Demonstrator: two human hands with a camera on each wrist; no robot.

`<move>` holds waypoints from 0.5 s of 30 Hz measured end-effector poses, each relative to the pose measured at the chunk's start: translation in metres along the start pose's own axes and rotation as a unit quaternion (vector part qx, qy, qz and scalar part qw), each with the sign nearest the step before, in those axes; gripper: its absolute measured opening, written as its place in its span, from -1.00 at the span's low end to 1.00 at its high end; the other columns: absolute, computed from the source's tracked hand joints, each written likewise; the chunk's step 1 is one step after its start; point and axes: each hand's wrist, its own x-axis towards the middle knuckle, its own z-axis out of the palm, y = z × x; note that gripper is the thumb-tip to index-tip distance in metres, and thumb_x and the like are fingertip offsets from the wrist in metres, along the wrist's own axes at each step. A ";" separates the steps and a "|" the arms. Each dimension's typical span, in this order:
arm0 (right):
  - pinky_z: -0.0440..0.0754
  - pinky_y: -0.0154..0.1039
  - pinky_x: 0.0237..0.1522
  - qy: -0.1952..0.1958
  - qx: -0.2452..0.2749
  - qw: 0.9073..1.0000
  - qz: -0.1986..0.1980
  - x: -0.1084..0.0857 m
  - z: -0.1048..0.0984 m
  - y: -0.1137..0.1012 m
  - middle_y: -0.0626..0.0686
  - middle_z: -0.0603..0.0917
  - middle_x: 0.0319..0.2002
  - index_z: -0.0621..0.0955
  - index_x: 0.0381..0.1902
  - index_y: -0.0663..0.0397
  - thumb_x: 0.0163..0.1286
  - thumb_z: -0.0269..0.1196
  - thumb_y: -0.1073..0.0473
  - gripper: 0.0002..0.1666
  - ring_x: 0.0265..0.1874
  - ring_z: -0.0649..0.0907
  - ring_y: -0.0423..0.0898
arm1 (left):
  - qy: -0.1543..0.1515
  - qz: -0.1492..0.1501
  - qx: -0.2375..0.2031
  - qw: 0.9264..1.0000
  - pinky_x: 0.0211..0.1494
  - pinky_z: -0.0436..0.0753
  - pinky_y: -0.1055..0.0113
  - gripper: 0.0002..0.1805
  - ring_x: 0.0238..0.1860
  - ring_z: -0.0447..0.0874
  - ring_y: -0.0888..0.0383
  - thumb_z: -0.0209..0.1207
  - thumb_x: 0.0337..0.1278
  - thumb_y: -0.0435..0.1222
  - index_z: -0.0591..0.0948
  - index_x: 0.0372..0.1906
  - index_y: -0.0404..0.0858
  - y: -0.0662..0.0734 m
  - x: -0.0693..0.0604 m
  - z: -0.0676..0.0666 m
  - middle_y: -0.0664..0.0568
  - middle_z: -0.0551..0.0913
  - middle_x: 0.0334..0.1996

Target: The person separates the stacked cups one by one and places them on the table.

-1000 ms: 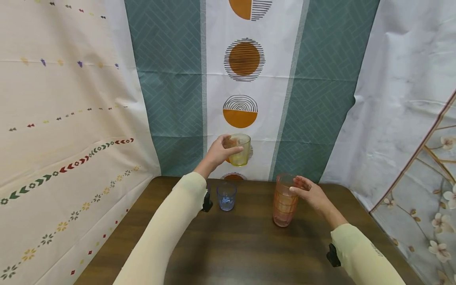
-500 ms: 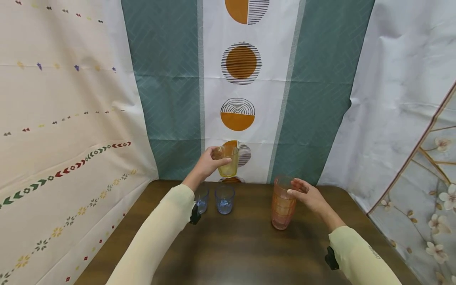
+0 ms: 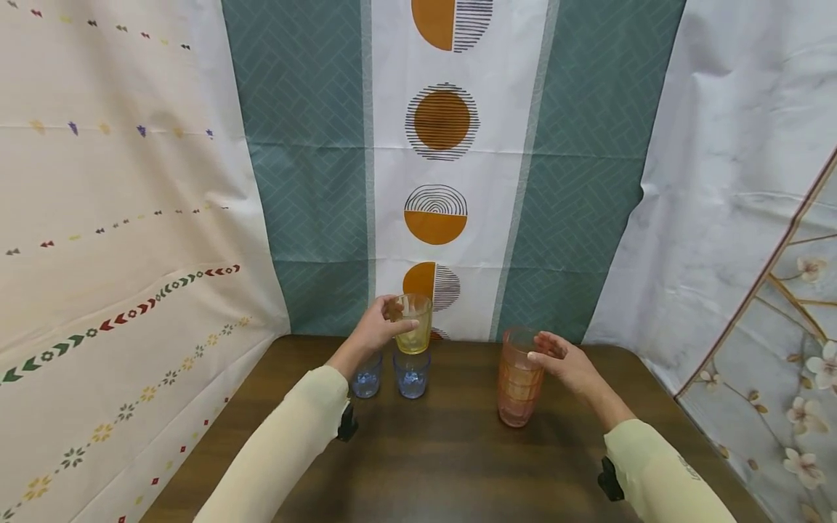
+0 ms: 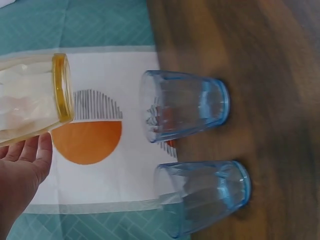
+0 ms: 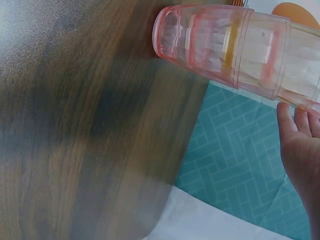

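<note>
Standing mouth-up on the dark brown wood-grain table (image 3: 451,450), a see-through blue tumbler (image 3: 368,381) is leftmost, its rim part-hidden by the L hand (image 3: 374,328) in head view. L hand, thumb + fingers curved round one side, holds a see-through yellow tumbler (image 3: 416,341) mouth-up, long axis approx. vert., base just above the rim of a 2nd see-through blue tumbler (image 3: 412,380), also upright. Well to R, a tall see-through pink stack of nested tumblers (image 3: 519,385) stands approx. vert.; R hand (image 3: 569,363), part-curled, grips its upper R side. Behind hangs teal-and-white patterned cloth (image 3: 314,218).
</note>
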 end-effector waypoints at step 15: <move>0.21 0.18 0.38 0.000 0.007 1.000 0.007 -0.001 -0.001 0.001 0.31 0.18 0.49 0.05 0.53 0.31 0.43 0.28 -0.02 -0.02 0.48 0.15 0.24 | -0.004 -0.006 0.012 1.000 0.23 0.45 -0.04 -0.16 0.23 0.37 -0.14 0.42 0.09 -0.14 0.26 0.38 -0.34 -0.034 -0.022 0.005 -0.19 0.44 0.24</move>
